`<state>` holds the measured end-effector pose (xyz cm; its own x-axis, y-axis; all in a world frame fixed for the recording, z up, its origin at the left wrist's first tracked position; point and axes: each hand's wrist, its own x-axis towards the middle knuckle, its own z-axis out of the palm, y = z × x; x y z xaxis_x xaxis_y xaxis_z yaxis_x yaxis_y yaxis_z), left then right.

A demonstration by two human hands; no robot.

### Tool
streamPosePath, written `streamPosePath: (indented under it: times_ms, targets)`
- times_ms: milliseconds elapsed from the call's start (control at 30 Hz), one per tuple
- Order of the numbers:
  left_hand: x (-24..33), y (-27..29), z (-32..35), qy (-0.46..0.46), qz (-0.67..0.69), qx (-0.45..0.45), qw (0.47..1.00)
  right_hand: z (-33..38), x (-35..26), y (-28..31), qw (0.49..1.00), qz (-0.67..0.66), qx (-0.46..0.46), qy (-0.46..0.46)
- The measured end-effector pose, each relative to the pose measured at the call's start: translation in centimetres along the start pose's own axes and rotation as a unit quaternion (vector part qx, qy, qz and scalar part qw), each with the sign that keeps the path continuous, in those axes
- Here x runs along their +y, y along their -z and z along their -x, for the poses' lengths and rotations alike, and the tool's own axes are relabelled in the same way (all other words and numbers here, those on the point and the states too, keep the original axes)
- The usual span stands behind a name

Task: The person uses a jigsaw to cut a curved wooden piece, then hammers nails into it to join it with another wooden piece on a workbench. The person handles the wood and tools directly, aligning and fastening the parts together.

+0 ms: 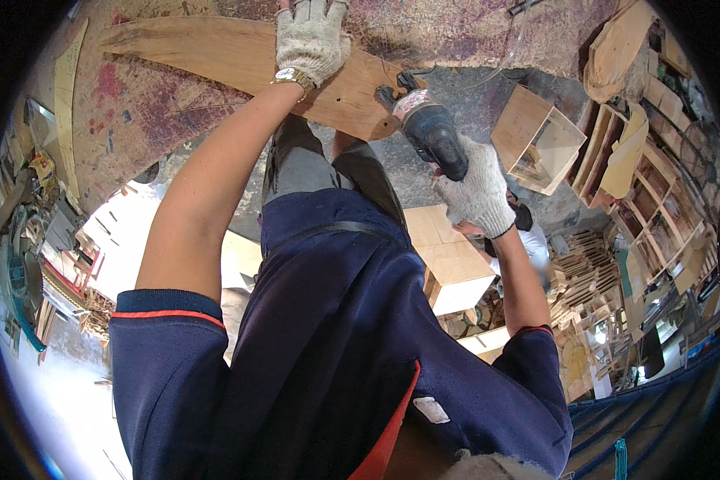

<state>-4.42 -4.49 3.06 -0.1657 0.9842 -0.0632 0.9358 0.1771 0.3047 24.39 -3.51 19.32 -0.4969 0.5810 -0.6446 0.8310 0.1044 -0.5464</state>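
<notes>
A long, light-brown wooden board (208, 60) with a curved outline lies on the paint-stained worktable (160, 112). My left hand (314, 40), in a pale knitted glove with bare fingertips, rests on top of the board. Its fingers are stretched out and run off the upper edge of the picture. My right hand (476, 188), gloved too, is wrapped round a black handheld power tool (436, 136) with a taped front part. The tool's front is at the board's right end; whether it touches the wood I cannot tell.
An open wooden box (528, 132) stands on the floor at right, with another wooden box (452, 260) below my right forearm. Near that arm, a person in white (532, 244) is partly hidden. Wooden parts (656, 200) are stacked far right. A thin cord (520, 40) crosses the table.
</notes>
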Motion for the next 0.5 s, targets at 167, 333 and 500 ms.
streamPosePath:
  times_ms: [167,333,500]
  targets:
    - [0.14,0.09,-0.08,0.006,-0.006,-0.008,1.0,-0.36,0.34,0.44,0.999,0.027,-0.026,-0.012]
    - [0.2,0.14,-0.15,0.003,-0.002,-0.006,1.0,-0.49,0.23,0.62,0.999,0.001,-0.044,-0.026]
    - [0.21,0.09,-0.24,-0.001,-0.012,-0.002,1.0,-0.49,-0.14,0.43,0.999,0.05,0.008,0.017]
